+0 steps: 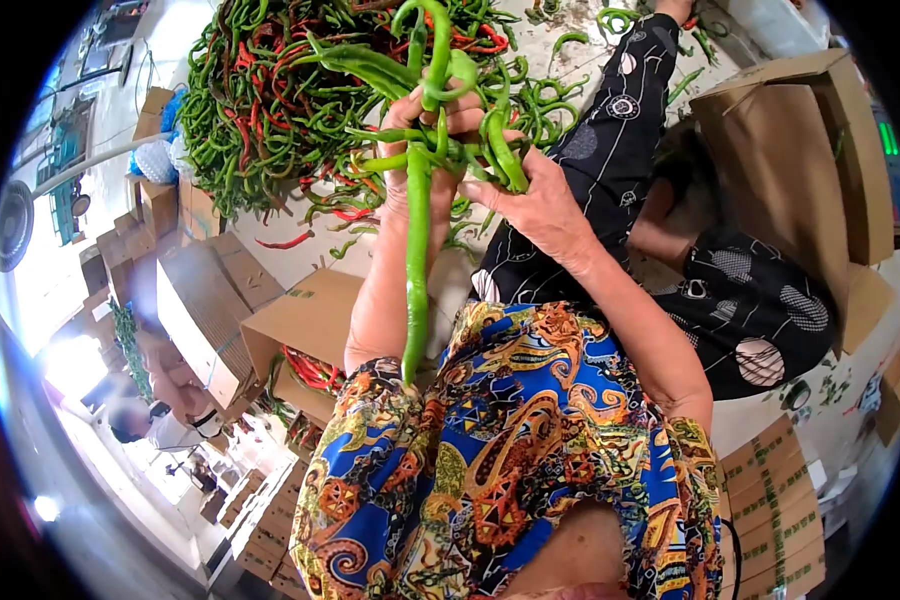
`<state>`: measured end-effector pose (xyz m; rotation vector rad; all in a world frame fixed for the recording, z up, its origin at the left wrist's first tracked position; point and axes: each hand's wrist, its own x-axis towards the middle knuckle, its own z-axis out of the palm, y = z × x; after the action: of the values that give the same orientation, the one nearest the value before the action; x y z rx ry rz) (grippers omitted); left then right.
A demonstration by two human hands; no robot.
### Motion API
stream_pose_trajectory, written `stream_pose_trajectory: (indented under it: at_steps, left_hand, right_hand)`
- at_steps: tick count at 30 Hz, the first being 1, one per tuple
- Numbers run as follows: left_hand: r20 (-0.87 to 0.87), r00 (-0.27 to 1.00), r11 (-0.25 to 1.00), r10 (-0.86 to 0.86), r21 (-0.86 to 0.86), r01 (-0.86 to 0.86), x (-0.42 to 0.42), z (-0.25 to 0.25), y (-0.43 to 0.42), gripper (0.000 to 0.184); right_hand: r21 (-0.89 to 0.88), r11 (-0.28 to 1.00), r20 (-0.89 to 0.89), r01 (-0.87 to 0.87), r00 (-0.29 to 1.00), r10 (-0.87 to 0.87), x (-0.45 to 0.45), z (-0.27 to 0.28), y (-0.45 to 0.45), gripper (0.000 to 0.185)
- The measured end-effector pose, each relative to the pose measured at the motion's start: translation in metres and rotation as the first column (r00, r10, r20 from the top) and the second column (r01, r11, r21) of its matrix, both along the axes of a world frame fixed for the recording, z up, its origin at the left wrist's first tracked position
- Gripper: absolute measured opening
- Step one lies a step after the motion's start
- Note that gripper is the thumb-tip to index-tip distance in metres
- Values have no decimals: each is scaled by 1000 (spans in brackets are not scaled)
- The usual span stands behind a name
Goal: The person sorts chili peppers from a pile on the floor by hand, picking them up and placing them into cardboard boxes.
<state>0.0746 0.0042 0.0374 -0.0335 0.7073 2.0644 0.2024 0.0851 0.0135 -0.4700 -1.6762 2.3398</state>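
Observation:
Raised in front of my chest, my left hand (425, 135) is closed around a bunch of long green chili peppers (417, 250). One of them hangs straight down toward my sleeve, and others stick out above and to the left. Close against it, my right hand (540, 205) has its fingers curled round a bent green chili pepper (502, 150). The peppers cover parts of the fingers on both hands. Behind my hands lies a large heap of green and red chili peppers (260, 110) on the floor.
An open cardboard box (300, 310) holding red peppers stands at my left. Another large box (780, 150) stands to the right beyond my bent leg (750, 310). Stacked cartons (775, 510) are at lower right. Another person (170, 400) is at far left.

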Motion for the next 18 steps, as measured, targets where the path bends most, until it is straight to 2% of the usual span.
stream_pose_trajectory:
  at_steps: [1, 3, 4, 6, 7, 8, 10, 11, 12, 14, 18]
  left_hand:
    - [-29, 999, 1000, 25, 18, -25, 5, 1, 3, 34]
    - [-15, 998, 998, 67, -7, -67, 7, 3, 8, 28]
    - [-9, 996, 996, 87, -19, -87, 8, 4, 10, 25]
    - [182, 973, 989, 140, 12, -144, 5, 10, 11, 17]
    - [208, 973, 988, 100, 96, -122, 0, 3, 10, 17]
    - [189, 979, 989, 78, 110, -100, -4, -1, 8, 17]
    - [125, 988, 995, 96, -49, -90, -1, 5, 7, 13]
    - [157, 987, 999, 44, 13, -47, -2, -2, 3, 12]
    - [77, 993, 992, 86, -97, -78, 4, 2, 5, 14]
    - [54, 998, 1000, 12, 1, -12, 3, -7, -1, 17]
    - [154, 986, 997, 68, -53, -61, 6, 1, 3, 18]
  right_hand:
    - [23, 1000, 15, 16, 1000, -16, -1, 1, 0, 40]
    - [69, 997, 43, 47, 998, -50, -1, 3, 1, 29]
    - [-46, 999, 47, 13, 999, -11, 1, 5, 4, 24]
    - [-275, 960, 42, -62, 996, 77, 11, 14, 18, 16]
    - [-329, 927, 100, -179, 970, 223, 16, 30, 33, 18]
    - [-499, 839, 79, -219, 952, 296, 23, 35, 42, 22]
    - [-661, 717, -58, -221, 968, 246, 36, 34, 57, 27]
    - [-790, 581, -93, -197, 975, 204, 40, 38, 65, 33]
    - [-789, 578, -131, -208, 976, 173, 42, 35, 72, 39]
    - [-844, 508, -159, -171, 985, 68, 46, 25, 84, 42]
    - [-919, 358, -245, -162, 949, -199, 62, 22, 112, 36]
